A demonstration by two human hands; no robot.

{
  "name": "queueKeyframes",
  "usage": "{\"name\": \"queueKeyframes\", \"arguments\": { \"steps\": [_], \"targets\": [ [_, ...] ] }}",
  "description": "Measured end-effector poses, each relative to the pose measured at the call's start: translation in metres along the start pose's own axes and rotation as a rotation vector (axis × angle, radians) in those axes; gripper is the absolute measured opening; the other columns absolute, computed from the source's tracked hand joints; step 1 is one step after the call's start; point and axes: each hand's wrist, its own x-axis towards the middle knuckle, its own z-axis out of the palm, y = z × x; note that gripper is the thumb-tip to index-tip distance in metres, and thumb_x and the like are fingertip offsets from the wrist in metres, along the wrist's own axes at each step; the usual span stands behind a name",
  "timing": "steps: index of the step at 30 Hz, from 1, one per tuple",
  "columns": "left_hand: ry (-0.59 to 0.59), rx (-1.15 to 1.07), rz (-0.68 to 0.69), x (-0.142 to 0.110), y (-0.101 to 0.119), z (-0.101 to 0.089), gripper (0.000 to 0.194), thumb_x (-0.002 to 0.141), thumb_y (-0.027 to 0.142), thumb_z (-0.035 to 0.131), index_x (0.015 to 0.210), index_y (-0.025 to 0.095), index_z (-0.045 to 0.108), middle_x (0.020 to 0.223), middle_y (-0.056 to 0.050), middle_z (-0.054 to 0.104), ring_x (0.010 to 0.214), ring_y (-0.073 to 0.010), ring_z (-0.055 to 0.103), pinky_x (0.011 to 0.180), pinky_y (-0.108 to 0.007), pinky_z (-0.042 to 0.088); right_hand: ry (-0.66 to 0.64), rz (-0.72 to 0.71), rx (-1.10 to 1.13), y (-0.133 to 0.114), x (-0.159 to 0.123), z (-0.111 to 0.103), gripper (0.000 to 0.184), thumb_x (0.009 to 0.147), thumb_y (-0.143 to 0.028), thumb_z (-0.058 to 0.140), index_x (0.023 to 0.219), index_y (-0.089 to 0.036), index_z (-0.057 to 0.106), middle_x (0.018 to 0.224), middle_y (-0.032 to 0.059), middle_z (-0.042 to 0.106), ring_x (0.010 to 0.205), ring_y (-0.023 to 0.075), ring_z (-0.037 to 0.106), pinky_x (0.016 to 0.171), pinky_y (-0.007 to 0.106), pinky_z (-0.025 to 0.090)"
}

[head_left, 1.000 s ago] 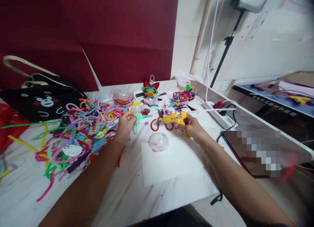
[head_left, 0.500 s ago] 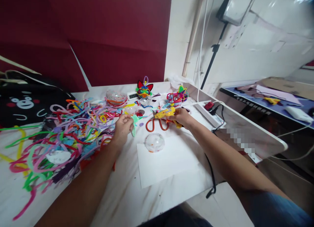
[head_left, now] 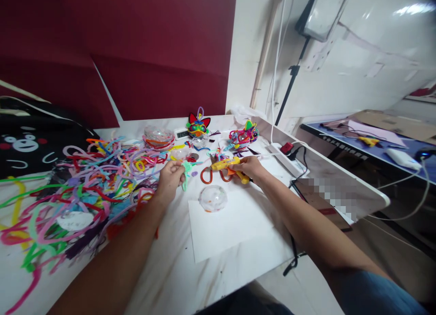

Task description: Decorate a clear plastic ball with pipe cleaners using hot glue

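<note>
My left hand (head_left: 170, 179) is closed in a pinch on a light green pipe-cleaner shape (head_left: 185, 170). My right hand (head_left: 252, 166) is wrapped round a yellow glue gun (head_left: 225, 163), its nozzle pointing left toward the green shape but apart from it. Beneath the gun lie scissors with orange handles (head_left: 203, 180), partly covered. Nearer to me, a clear plastic dome (head_left: 213, 199) with coloured specks rests at the top edge of a white paper sheet (head_left: 235, 233). A small purple piece (head_left: 194, 174) lies between the hands.
A heap of coloured pipe cleaners (head_left: 85, 192) spreads over the left side. Two decorated figures (head_left: 198, 125) stand at the back, with a clear bowl (head_left: 158, 137) to their left. On the right are a power strip (head_left: 289, 160), cables and the table's raised edge (head_left: 340, 176).
The glue gun has dropped slightly and turned, showing more of its handle. My left hand keeps its pinch on the green shape. The whole view has shifted a little.
</note>
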Motion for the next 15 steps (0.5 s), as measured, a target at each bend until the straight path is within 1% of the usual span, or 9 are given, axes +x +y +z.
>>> {"name": "queueKeyframes", "arguments": {
  "steps": [4, 7, 9, 12, 15],
  "targets": [
    [0.0, 0.009, -0.001, 0.001, -0.001, 0.001, 0.024, 0.057, 0.024, 0.061, 0.078, 0.02, 0.05, 0.046, 0.012, 0.048, 0.036, -0.0063, 0.041, 0.034, -0.016, 0.026, 0.1, 0.085, -0.137, 0.005, -0.004, -0.008, 0.042, 0.053, -0.036, 0.088, 0.08, -0.015, 0.063, 0.056, -0.0015, 0.064, 0.051, 0.0137, 0.059, 0.043, 0.021, 0.041],
    [0.0, 0.017, 0.002, 0.001, -0.001, 0.001, 0.025, 0.056, 0.024, 0.061, 0.078, 0.02, 0.05, 0.046, 0.012, 0.049, 0.036, -0.0064, 0.042, 0.034, -0.016, 0.027, 0.143, 0.106, -0.229, 0.005, -0.01, -0.003, 0.046, 0.057, -0.04, 0.086, 0.088, -0.017, 0.061, 0.062, -0.0017, 0.065, 0.055, 0.0145, 0.06, 0.045, 0.021, 0.04],
    [-0.002, 0.024, 0.005, 0.001, -0.001, 0.002, 0.025, 0.056, 0.024, 0.061, 0.078, 0.02, 0.05, 0.046, 0.012, 0.049, 0.036, -0.0066, 0.042, 0.033, -0.016, 0.027, 0.15, 0.103, -0.293, 0.003, -0.014, 0.003, 0.046, 0.061, -0.042, 0.083, 0.091, -0.017, 0.059, 0.066, 0.0003, 0.067, 0.057, 0.0159, 0.061, 0.046, 0.022, 0.041],
    [-0.002, 0.042, 0.01, 0.0, -0.001, 0.001, 0.025, 0.057, 0.025, 0.061, 0.079, 0.02, 0.05, 0.045, 0.011, 0.049, 0.036, -0.0072, 0.042, 0.034, -0.016, 0.028, 0.151, 0.067, -0.413, -0.002, -0.019, 0.008, 0.044, 0.067, -0.042, 0.08, 0.095, -0.016, 0.059, 0.078, 0.0067, 0.07, 0.065, 0.019, 0.064, 0.052, 0.025, 0.043],
    [-0.001, 0.069, 0.025, -0.001, -0.001, 0.001, 0.024, 0.057, 0.026, 0.06, 0.079, 0.02, 0.051, 0.043, 0.011, 0.048, 0.035, -0.0079, 0.042, 0.034, -0.017, 0.028, 0.136, -0.032, -0.544, -0.01, -0.026, 0.006, 0.027, 0.075, -0.034, 0.074, 0.09, -0.015, 0.062, 0.088, 0.0128, 0.071, 0.08, 0.0235, 0.065, 0.065, 0.029, 0.045]
  ]
}}
